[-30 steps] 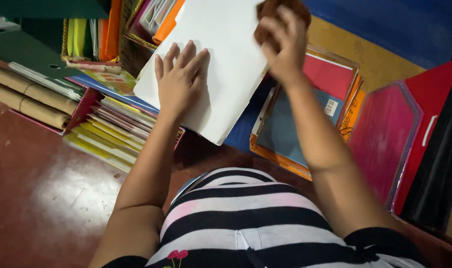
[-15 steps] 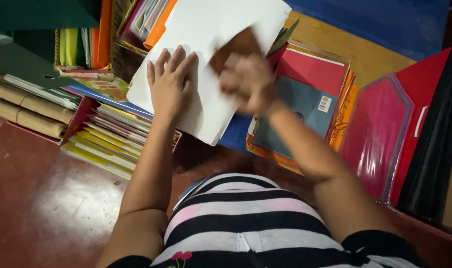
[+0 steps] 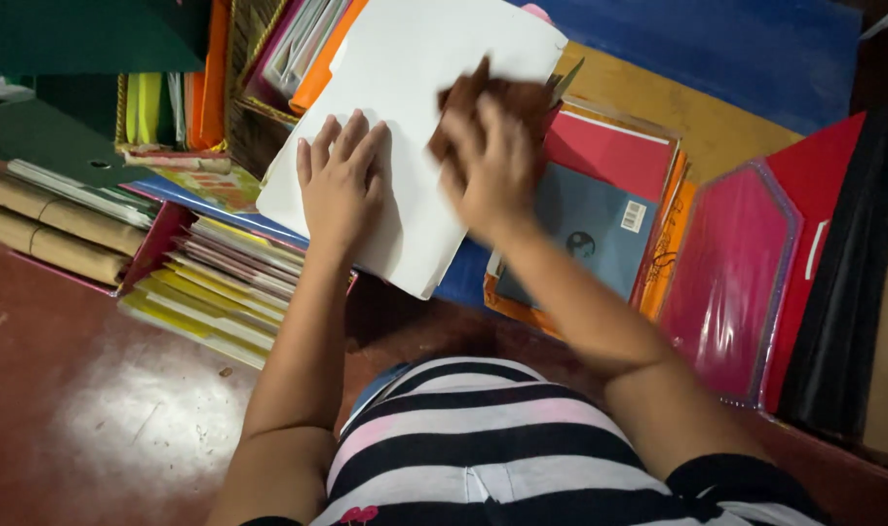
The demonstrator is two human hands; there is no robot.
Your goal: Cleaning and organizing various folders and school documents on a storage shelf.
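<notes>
while the left hand [image 3: 341, 185] lay flat on the white folder [image 3: 405, 117], the right hand [image 3: 488, 161] gripped a brown cloth [image 3: 492, 97] at its right edge, wiping apparently unfinished.

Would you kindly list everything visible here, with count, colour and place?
white folder: one, white, centre, on the stacks
cloth: one, brown, on the white folder
blue book: one, grey-blue, right of centre
plastic folders: two, red and pink, right
paper rolls: several, tan, far left
stacked booklets: many, yellow and pink, lower left
floor: dark red, bottom left
left hand: flat on the white folder
right hand: holding the cloth, blurred
</notes>
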